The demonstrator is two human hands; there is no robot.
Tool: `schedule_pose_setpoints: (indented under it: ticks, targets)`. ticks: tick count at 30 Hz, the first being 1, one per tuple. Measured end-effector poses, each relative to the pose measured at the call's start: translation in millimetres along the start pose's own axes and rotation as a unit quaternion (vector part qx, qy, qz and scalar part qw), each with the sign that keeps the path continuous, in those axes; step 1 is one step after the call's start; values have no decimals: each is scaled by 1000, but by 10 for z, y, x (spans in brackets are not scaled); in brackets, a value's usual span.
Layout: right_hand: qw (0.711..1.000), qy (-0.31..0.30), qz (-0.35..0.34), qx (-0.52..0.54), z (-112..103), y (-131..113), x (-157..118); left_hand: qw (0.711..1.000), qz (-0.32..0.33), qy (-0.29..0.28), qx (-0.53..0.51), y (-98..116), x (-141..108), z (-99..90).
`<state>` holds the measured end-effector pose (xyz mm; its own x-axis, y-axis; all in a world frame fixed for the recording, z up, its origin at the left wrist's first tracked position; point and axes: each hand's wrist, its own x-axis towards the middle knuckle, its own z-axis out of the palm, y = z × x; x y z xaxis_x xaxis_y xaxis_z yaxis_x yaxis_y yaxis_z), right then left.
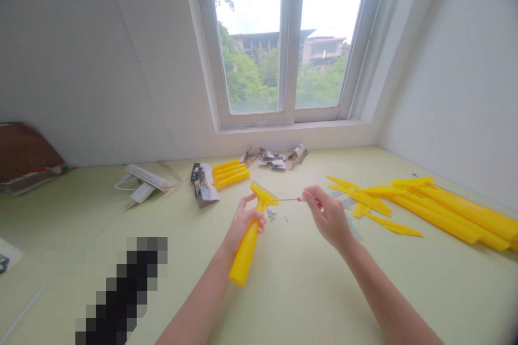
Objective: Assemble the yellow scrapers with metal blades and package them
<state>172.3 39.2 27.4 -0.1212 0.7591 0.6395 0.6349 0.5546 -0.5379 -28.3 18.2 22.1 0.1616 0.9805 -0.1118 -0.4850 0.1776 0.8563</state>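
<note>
A yellow scraper-like tool (246, 250) with a wide flat head is held in my left hand (245, 221), its handle slanting down toward me. The fingers wrap round its neck, just below the head. My right hand (327, 214) is closed on the red handle of a screwdriver (289, 199). The screwdriver's thin shaft points left, and its tip is at the right side of the yellow head. Below the shaft, several small metal pieces (271, 214) lie on the table.
Several yellow handles (230, 173) lie beside crumpled packaging (205, 186) at the back. More packaging (275, 159) rests near the window. Yellow parts (453, 210) are heaped at the right. A white power strip (148, 178) with cables sits left on the pale green table (299, 291).
</note>
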Motion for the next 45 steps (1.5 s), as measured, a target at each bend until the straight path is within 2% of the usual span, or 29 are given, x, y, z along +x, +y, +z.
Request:
schedule_pose_setpoints:
  ticks: [5, 9, 17, 30, 37, 45]
  targets:
    - [999, 1, -19, 33, 20, 29, -4, 1000, 1, 1, 2, 15, -9, 24]
    - [999, 32, 8, 36, 51, 34, -17, 1000, 0, -1, 2, 19, -14, 33]
    - [998, 46, 10, 37, 35, 3, -11, 1000, 1, -4, -10, 12, -6, 21]
    - [999, 8, -31, 39, 26, 7, -15, 1000, 3, 1, 2, 7, 3, 4]
    - [999, 19, 5, 37, 19, -14, -12, 1000, 6, 6, 6, 9, -10, 3]
    - [999, 38, 9, 24, 20, -10, -6, 1000, 3, 0, 2, -2, 6, -3]
